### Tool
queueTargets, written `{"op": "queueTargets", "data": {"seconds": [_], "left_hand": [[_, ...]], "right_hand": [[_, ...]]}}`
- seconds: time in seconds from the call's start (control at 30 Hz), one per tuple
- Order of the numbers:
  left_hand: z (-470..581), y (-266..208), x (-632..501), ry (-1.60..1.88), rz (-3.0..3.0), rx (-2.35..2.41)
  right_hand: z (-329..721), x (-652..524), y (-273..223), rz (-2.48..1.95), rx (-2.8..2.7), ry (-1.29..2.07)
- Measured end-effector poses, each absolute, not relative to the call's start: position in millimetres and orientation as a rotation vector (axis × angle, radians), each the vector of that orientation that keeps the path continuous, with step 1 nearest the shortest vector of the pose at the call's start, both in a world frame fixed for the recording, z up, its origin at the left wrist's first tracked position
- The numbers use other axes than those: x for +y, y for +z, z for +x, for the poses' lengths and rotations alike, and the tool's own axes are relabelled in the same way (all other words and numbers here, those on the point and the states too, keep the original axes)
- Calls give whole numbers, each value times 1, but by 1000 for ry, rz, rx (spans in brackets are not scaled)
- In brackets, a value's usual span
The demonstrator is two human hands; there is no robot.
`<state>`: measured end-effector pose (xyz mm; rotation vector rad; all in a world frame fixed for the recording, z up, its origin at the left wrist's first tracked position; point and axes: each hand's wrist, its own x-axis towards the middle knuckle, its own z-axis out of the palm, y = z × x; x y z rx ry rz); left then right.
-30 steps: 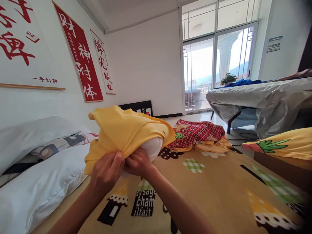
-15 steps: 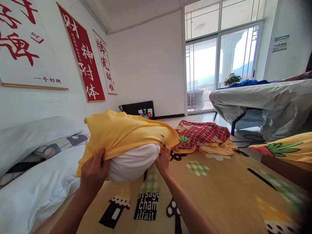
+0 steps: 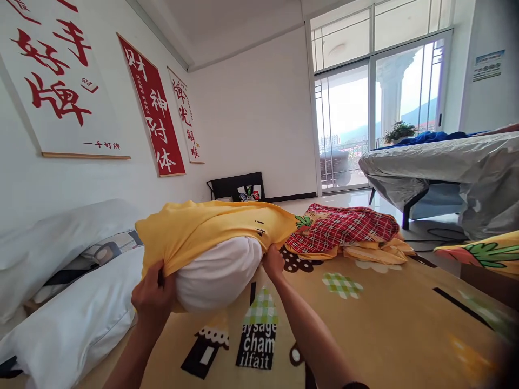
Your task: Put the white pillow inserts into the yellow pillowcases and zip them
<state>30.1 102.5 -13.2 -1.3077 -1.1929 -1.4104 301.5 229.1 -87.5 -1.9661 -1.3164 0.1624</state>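
The yellow pillowcase (image 3: pixel 211 224) is plain cloth with a few small dark printed marks toward its right end. It drapes over the top and far side of a plump white pillow (image 3: pixel 219 275), its mouth spread wide on the near side and gripped at both ends, with creases fanning from the left one. The pillow lies lengthwise left to right, its near face bulging out bare and softly wrinkled. Both sit left of centre, over the tan printed cover (image 3: pixel 385 324).

The cover (image 3: pixel 203 229) is yellow, the pillow (image 3: pixel 219 275) plain white
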Motion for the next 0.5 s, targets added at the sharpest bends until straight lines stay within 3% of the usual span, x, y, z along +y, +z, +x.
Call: {"op": "queueTargets", "data": {"seconds": [0.13,0.23,0.37,0.5], "left_hand": [[16,14,93,-1711,-1183,-1437],[5,40,94,-1732,-1270,-1674],[9,42,125,-1270,-1775,-2018],[43,2,162,-839,-2130,-2072]], "right_hand": [[327,199,-39,-1921,-1418,27],[350,159,10,-1867,-1493,-159],[383,113,53,-2064,-1876,-422],[420,92,53,-2291,-2139,-250]]}}
